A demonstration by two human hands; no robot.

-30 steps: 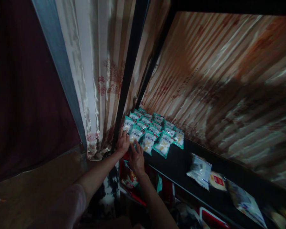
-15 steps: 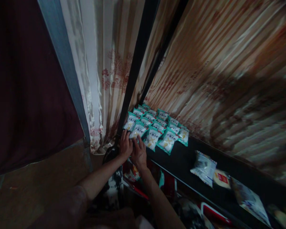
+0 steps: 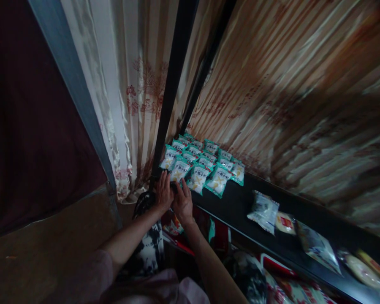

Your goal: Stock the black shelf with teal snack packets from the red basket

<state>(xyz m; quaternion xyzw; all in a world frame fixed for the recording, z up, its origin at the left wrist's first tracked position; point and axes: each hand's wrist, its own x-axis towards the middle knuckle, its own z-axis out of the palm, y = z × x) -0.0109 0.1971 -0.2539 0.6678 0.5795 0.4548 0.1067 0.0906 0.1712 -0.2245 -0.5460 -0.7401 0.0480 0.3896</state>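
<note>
Several small green-and-white snack bags point(image 3: 198, 178) lie in overlapping rows at the left end of a black shelf point(image 3: 228, 207). At the near side of the front row, my left hand point(image 3: 164, 192) rests with its fingers stretched toward the lower edge of the leftmost bags. Close beside it, my right hand point(image 3: 183, 202) has its fingers extended at the bottom of a front bag point(image 3: 180, 169). Neither hand appears to grasp a bag. Exact contact at the fingertips is hard to make out in the dim light.
Farther right on the shelf lie a silvery packet point(image 3: 263, 211), a small pack with a red label point(image 3: 285, 223) and a larger clear packet point(image 3: 318, 245). Dark posts point(image 3: 174, 84) and a pleated curtain point(image 3: 256, 97) border the shelf. Red baskets point(image 3: 221, 236) holding packages sit below.
The view has shifted slightly, so more of the shelf's right end shows. Both hands stay at the front row, with the bags arranged much as before.
</note>
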